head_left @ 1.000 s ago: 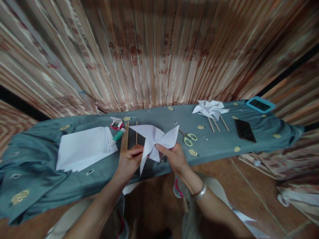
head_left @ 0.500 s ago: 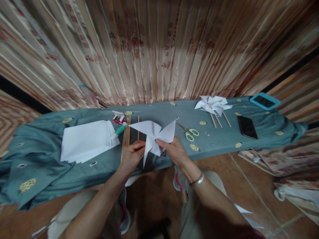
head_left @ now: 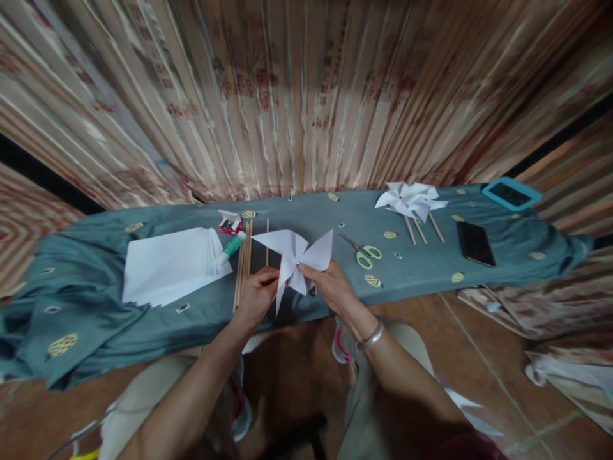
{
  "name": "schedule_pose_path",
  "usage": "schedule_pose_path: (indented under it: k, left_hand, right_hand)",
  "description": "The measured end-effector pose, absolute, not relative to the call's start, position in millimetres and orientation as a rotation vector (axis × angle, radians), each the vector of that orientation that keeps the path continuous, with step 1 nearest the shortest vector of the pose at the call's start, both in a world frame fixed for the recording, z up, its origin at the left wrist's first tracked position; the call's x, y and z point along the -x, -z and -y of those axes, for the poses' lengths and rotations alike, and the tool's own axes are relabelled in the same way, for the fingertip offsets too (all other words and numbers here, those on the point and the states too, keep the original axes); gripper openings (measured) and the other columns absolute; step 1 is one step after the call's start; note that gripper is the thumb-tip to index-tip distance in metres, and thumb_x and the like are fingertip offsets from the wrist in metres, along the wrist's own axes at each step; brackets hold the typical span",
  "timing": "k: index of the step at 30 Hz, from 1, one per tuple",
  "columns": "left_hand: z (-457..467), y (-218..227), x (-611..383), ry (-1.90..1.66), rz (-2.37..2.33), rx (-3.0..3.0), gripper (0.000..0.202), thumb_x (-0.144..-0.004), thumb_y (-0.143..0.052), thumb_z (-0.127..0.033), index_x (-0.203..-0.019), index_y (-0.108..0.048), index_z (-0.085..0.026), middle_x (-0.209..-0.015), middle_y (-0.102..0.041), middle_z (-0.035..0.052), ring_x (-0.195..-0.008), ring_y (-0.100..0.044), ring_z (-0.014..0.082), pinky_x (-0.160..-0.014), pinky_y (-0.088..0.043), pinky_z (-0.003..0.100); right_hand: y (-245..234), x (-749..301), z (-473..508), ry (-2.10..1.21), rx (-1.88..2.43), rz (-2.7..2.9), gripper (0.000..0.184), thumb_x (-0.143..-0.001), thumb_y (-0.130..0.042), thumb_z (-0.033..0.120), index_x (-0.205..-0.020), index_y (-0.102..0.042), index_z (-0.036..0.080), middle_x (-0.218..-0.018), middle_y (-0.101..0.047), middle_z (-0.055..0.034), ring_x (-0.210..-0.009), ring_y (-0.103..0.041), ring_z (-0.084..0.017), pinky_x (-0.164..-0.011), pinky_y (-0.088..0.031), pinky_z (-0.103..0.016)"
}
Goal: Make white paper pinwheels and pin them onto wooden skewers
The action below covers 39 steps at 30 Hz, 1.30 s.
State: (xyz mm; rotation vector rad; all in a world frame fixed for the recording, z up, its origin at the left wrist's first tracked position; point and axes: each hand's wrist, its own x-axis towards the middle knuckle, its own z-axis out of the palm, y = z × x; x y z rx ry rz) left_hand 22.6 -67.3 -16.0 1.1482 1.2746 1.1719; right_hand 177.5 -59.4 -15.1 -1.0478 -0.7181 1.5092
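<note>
A white paper pinwheel point(head_left: 294, 258) is held just above the near edge of a teal cloth-covered table point(head_left: 431, 268). My left hand point(head_left: 256, 294) grips it from the left with fingers closed behind the folded paper. My right hand point(head_left: 330, 287) pinches its centre, the thumb pressing near a small pin. A bundle of thin wooden sticks point(head_left: 242, 262) lies just left of the pinwheel, with one single stick point(head_left: 267, 243) beside it.
A stack of white paper point(head_left: 167, 265), a green glue tube point(head_left: 230, 248) and a small red box point(head_left: 230, 223) lie to the left. Scissors point(head_left: 361, 252), finished pinwheels on sticks point(head_left: 412, 204), a black phone point(head_left: 474, 244) and a blue-cased device point(head_left: 510, 193) lie right. A striped curtain hangs behind.
The view has shifted slightly, so the table sits a little higher and closer. Both hands keep hold of the pinwheel with almost no change of grip.
</note>
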Motion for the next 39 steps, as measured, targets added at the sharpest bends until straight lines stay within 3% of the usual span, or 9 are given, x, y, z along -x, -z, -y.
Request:
schedule_pose_path:
  k: [8, 13, 18, 27, 32, 39]
  left_hand:
    - [77.0, 14.8, -32.0, -1.162, -1.188, -0.893, 0.039, -0.047, -0.088, -0.04, -0.074, -0.076, -0.015, -0.065, -0.07, 0.0036, -0.062, -0.061, 0.0161, -0.057, -0.048, 0.025]
    - [97.0, 11.6, -32.1, -1.003, -1.186, -0.844, 0.043, -0.054, -0.082, -0.051, -0.073, -0.074, -0.013, -0.053, -0.062, 0.0002, -0.044, -0.047, 0.008, -0.041, -0.033, 0.019]
    - [119.9, 18.3, -36.3, -1.032, -1.185, -0.722, 0.041, -0.054, -0.08, -0.049, -0.072, -0.072, -0.014, -0.05, -0.055, -0.0044, -0.039, -0.032, 0.0034, -0.039, -0.021, 0.018]
    - [125.9, 33.1, -36.2, -1.093, -1.102, -0.578, 0.045, -0.053, -0.083, -0.048, -0.077, -0.072, -0.012, -0.057, -0.059, -0.0018, -0.04, -0.035, 0.0033, -0.037, -0.019, 0.018]
    - [126.4, 35.3, -33.9, -1.099, -1.078, -0.532, 0.048, -0.051, -0.085, -0.049, -0.076, -0.073, -0.011, -0.056, -0.058, -0.0014, -0.039, -0.033, 0.003, -0.037, -0.018, 0.018]
    - [132.4, 34.5, -39.0, -1.097, -1.011, -0.463, 0.047, -0.05, -0.087, -0.045, -0.079, -0.073, -0.011, -0.058, -0.061, -0.0003, -0.042, -0.037, 0.003, -0.039, -0.02, 0.017]
  right_hand:
    - [7.2, -186.9, 52.5, -1.557, 1.006, 0.778, 0.032, -0.047, -0.09, 0.033, -0.071, -0.077, 0.017, -0.072, -0.076, -0.0019, -0.063, -0.066, -0.015, -0.066, -0.054, -0.029]
    - [5.5, -195.5, 50.4, -1.566, 1.006, 0.789, 0.033, -0.046, -0.09, 0.032, -0.073, -0.077, 0.017, -0.073, -0.077, -0.0014, -0.065, -0.067, -0.014, -0.069, -0.053, -0.027]
    - [10.6, -192.1, 51.8, -1.675, 1.062, 0.842, 0.03, -0.047, -0.089, 0.029, -0.072, -0.077, 0.016, -0.07, -0.076, -0.0019, -0.061, -0.065, -0.013, -0.064, -0.049, -0.025]
    - [12.7, -182.5, 51.6, -1.725, 1.163, 0.801, 0.034, -0.04, -0.091, 0.03, -0.066, -0.074, 0.014, -0.063, -0.073, 0.0, -0.056, -0.062, -0.012, -0.057, -0.046, -0.023]
    - [15.4, -180.9, 50.6, -1.739, 1.15, 0.816, 0.036, -0.044, -0.091, 0.03, -0.073, -0.076, 0.016, -0.07, -0.075, -0.0005, -0.062, -0.064, -0.012, -0.062, -0.049, -0.025]
    - [23.7, -179.9, 46.2, -1.706, 1.174, 0.913, 0.035, -0.044, -0.091, 0.033, -0.067, -0.072, 0.015, -0.064, -0.072, 0.0011, -0.056, -0.06, -0.011, -0.059, -0.047, -0.023]
